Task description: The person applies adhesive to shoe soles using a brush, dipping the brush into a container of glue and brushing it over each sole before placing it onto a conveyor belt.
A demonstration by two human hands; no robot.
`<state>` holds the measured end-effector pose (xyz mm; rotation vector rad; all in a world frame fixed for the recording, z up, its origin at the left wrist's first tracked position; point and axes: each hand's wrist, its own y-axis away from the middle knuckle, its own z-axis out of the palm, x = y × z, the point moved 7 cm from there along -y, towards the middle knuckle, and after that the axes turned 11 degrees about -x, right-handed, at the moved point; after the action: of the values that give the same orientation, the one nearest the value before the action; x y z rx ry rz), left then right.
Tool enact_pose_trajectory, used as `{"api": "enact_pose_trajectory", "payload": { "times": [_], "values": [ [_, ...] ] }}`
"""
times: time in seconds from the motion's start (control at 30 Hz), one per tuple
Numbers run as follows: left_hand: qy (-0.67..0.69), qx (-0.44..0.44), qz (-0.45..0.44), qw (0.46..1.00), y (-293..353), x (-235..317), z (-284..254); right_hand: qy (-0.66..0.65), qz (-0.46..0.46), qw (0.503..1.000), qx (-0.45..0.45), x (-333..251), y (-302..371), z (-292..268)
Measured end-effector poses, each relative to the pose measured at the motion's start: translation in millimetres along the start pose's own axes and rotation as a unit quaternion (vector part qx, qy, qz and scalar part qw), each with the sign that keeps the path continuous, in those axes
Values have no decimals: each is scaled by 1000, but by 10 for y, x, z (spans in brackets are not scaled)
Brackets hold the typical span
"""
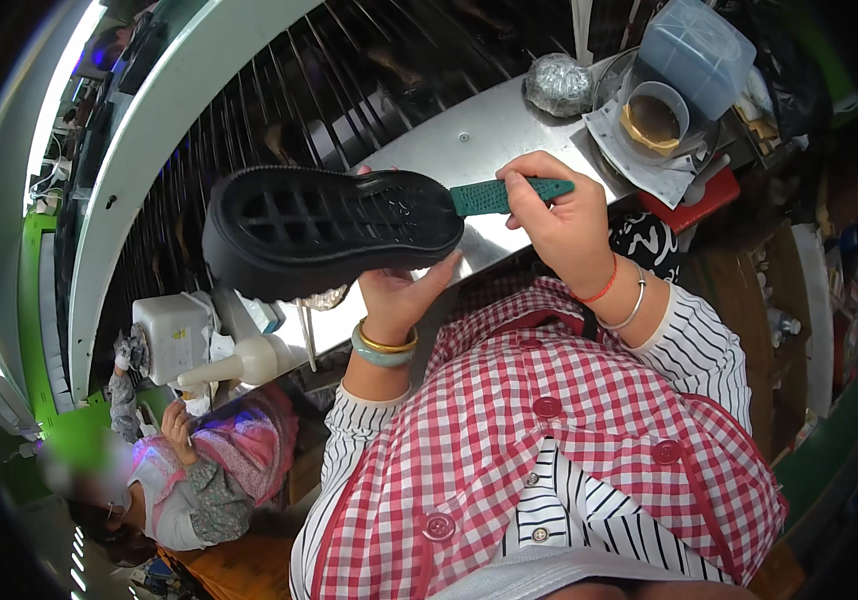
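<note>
A thick black shoe sole (334,225), its ribbed hollow inside facing up, is tilted over the bench. My left hand (399,295) grips it from beneath, thumb out along the near side and part of the fingers hidden under it. My right hand (559,210) pinches a green-handled brush (484,198) between thumb and fingers. The brush's working end meets the narrower, right-hand end of the sole, where its tip is hard to make out against the black.
At right on the metal bench (449,135) stand a cup of brownish-yellow stuff (652,118), a blue clear container (697,48) and a wrapped silvery ball (559,85). Dark slats with rods (319,90) run along the far side. Left are a white squeeze bottle (249,360) and a co-worker (189,480).
</note>
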<state>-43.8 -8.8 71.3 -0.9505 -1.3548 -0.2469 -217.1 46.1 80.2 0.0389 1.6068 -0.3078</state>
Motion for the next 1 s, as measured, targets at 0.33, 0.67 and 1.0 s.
{"api": "enact_pose_trajectory", "payload": {
  "times": [0.33,0.67,1.0],
  "values": [
    [-358,-55,13,932,40,119,43,-75,36,995,51,88,-70,-396],
    [699,4,-196,688,574,-442,290,-143,14,974,-175,-156,-413,-7],
    [777,68,-157,606,694,-499,270,-91,91,952,-279,148,-342,820]
  ]
}}
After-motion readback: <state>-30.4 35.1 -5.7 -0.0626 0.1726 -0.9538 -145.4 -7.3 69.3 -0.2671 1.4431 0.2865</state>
